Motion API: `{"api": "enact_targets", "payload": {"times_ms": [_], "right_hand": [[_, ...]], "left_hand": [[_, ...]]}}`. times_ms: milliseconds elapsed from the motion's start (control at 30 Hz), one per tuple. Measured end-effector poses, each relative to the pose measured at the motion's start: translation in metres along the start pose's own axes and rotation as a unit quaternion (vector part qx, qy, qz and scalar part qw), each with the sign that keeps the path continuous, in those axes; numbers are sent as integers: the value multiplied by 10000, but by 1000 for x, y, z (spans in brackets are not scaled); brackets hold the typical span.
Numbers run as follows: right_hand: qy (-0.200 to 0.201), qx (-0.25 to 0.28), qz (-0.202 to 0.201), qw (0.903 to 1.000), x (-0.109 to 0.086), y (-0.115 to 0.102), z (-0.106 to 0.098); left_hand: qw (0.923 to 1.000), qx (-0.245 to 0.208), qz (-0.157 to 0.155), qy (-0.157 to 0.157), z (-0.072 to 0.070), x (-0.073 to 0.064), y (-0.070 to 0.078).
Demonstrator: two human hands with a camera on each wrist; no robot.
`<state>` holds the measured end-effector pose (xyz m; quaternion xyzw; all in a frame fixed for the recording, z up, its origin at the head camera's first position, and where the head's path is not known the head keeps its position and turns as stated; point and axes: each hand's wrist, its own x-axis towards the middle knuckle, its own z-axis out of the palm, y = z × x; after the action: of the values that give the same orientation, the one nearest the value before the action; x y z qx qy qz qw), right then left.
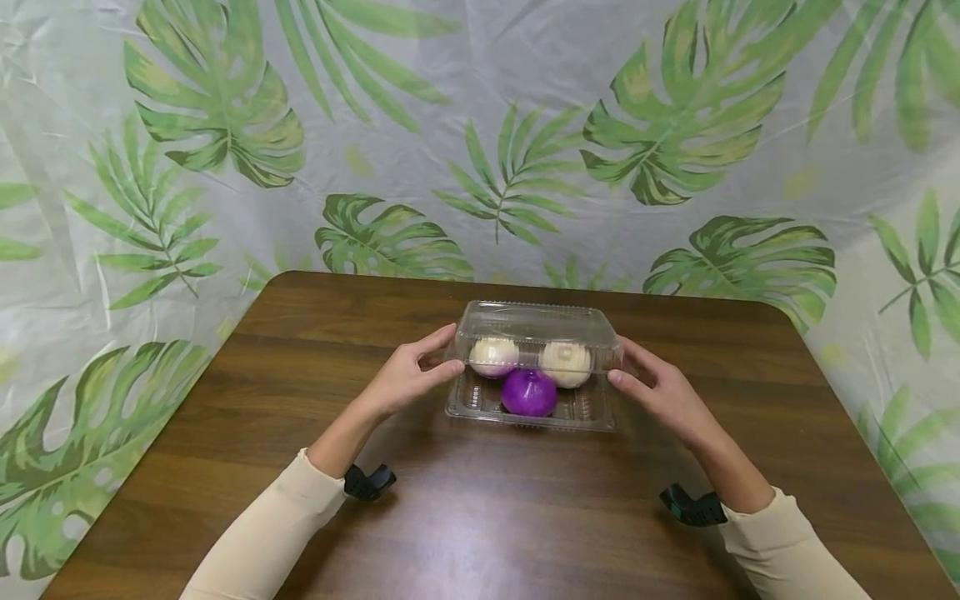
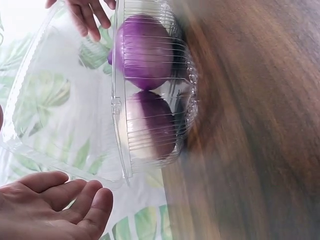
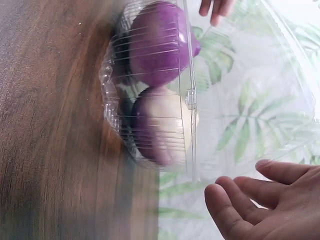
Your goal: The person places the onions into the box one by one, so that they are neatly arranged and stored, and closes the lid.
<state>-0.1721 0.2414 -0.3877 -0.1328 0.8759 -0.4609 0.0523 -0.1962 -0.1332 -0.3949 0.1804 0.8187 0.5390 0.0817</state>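
Note:
A clear plastic clamshell container sits on the table with its hinged lid tilted up. Inside lie three turnips: a purple-topped one at the front, a pale one at the back left and another pale one at the back right. The wrist views show purple and white skin through the ribbed wall. My left hand holds the lid's left side between thumb and fingers. On the opposite side, my right hand holds the lid likewise. Its exact fingertip contact is partly hidden.
The brown wooden table has rounded far corners. Behind it hangs a pale cloth printed with green leaves. Dark straps with small devices sit on the left wrist and the right wrist, below the light sleeves.

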Motion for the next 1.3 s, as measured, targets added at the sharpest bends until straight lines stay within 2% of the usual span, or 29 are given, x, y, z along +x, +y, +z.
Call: {"api": "enact_targets", "payload": {"times_ms": [200,467,1000,1300], "right_hand": [[23,-206,-87,9997,0,1,1],[62,-118,-159,9998,-1,-3,2],[6,-201,-21,9998,-2,6,5],[11,-365,255,9990,-3,9,6]], "left_hand": [[10000,-73,-13,-24,0,-1,-1],[9999,-155,-8,-6,1,0,-3],[9995,-270,50,-135,4,-1,-8],[9992,-298,175,-204,6,3,-9]]}}
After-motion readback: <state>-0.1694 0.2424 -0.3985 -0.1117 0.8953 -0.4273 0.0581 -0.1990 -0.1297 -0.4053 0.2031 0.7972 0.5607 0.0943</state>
